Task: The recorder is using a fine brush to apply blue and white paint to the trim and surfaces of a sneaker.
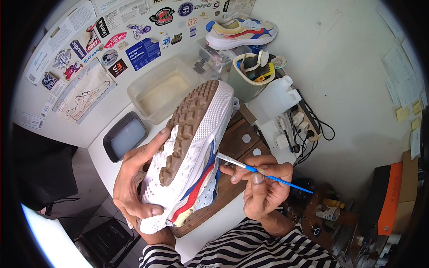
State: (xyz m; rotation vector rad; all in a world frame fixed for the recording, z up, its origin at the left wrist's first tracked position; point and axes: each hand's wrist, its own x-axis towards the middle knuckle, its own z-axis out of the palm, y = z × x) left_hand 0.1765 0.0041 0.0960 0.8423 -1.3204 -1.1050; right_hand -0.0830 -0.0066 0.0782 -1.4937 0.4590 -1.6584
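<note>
My left hand [138,183] is closed round a sneaker [196,134], tilted so its white midsole and brown lugged outsole face up. Red, blue and pale yellow panels show along the sneaker's lower side. Between the thumb and fingers of my right hand [266,185] is a thin paintbrush [277,180] with a blue handle. The brush's pale tip is at the sneaker's edge, where the midsole meets the upper; whether it touches I cannot tell. Part of my left hand's fingers is hidden behind the shoe.
Behind the sneaker stand a clear plastic tub [147,111] and a dark tray [111,147] of whitish liquid. A similar sneaker [241,33] rests at the back. To the right are a bin of brushes [243,85], a white jug [272,100] and a power strip [308,120] with cables.
</note>
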